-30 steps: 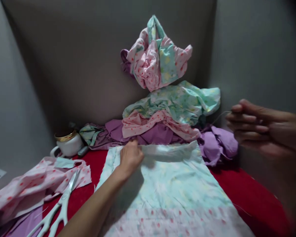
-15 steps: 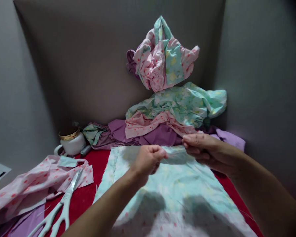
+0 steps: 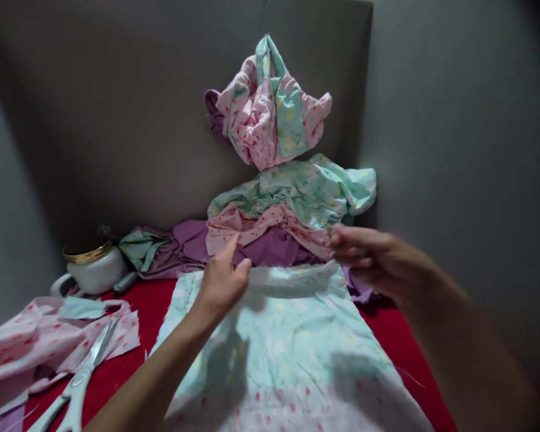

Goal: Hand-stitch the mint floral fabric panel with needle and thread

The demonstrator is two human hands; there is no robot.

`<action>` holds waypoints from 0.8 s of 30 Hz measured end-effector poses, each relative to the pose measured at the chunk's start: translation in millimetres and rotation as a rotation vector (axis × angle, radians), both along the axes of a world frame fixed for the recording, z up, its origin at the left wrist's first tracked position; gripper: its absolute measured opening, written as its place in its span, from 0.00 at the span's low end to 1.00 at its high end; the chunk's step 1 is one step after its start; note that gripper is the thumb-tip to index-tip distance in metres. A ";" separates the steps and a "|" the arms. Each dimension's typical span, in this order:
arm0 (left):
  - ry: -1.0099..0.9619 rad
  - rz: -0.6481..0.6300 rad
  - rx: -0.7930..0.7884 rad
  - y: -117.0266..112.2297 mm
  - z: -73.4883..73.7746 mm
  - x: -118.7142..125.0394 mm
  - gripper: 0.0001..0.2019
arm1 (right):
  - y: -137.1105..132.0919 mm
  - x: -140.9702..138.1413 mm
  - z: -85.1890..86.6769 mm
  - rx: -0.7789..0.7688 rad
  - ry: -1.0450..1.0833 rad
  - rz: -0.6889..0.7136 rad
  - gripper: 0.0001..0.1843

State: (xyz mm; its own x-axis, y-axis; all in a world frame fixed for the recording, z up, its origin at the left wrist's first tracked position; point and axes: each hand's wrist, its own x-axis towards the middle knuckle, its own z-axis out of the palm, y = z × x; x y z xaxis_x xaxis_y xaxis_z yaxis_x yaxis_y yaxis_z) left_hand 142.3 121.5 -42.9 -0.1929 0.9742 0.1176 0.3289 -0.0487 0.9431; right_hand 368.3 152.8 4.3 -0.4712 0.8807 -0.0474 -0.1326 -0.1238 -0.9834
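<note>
A pale mint cloth [image 3: 297, 336] with a pink-dotted lower band lies spread flat before me, its top edge folded over. Above its upper left part is my left hand [image 3: 225, 279], index finger stretched out and thumb apart, with nothing visible in it. My right hand [image 3: 369, 258] is raised by the cloth's upper right corner, thumb and fingertips pinched together. Whatever is in that pinch is too small or blurred to make out. White-handled scissors [image 3: 78, 384] lie to the left of my left forearm.
A red cover [image 3: 155, 297] lies beneath the cloth. Pink-dotted scraps [image 3: 58, 342] are at left, near a white mug with a gold rim [image 3: 96, 270]. Crumpled mint fabric [image 3: 297, 186] and purple fabric [image 3: 274, 246] sit at the back. A patchwork bag [image 3: 270, 114] hangs against the grey wall [image 3: 139, 120].
My hands have moved apart; the left one went leftward and its fingers opened from a closed grip. My right hand stays pinched, slightly higher. The whole view has shifted to the right.
</note>
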 end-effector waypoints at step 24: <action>0.182 0.117 -0.229 27.6 -21.4 -42.9 0.12 | -0.7 29.3 18.4 -0.147 0.341 -0.007 0.06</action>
